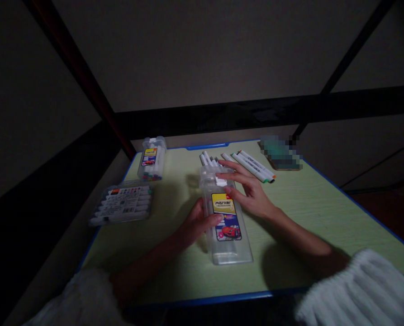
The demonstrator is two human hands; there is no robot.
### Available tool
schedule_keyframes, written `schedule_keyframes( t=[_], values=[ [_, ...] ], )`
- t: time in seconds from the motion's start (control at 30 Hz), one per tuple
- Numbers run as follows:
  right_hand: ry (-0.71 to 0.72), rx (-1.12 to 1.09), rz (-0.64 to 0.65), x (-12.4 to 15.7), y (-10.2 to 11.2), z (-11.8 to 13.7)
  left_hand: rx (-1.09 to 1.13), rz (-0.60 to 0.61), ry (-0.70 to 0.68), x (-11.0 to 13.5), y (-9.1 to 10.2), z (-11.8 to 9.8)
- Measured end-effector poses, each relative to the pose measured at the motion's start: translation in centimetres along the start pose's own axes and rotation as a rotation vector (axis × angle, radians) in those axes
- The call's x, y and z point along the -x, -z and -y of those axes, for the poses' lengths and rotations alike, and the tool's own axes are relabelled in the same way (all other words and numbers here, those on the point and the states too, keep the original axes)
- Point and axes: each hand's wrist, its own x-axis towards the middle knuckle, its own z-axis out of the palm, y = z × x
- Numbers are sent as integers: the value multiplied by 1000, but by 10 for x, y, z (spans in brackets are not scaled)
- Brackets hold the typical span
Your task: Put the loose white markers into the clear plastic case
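Note:
A clear plastic marker case (227, 244) with a yellow "Marker" label lies lengthwise in the middle of the pale green table (324, 213). My left hand (197, 224) grips its left side, thumb over the top. My right hand (249, 188) rests on the case's far right part, fingers stretched out toward the white latch at its far end. Several white markers (252, 166) lie loose just beyond the case.
A second clear marker case (151, 158) lies at the far left corner. A flat case of markers (123, 203) overhangs the left edge. A blurred greenish object (281, 153) sits at the far right. Dark bars cross behind the table.

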Motion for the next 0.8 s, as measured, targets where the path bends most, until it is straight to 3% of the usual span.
schedule_keyframes(
  t=[0.17,0.3,0.53,0.8],
  values=[
    [-43,-89,-5,-3,1,-2,-2,10,30,1,1,-3],
    [-161,-286,-82,-5,4,-8,-17,107,7,1,4,0],
    [-399,-595,25,-7,7,-11,-56,171,3,3,9,7],
    [-519,-647,60,-10,8,-11,-19,226,1,1,9,5]
  ],
)
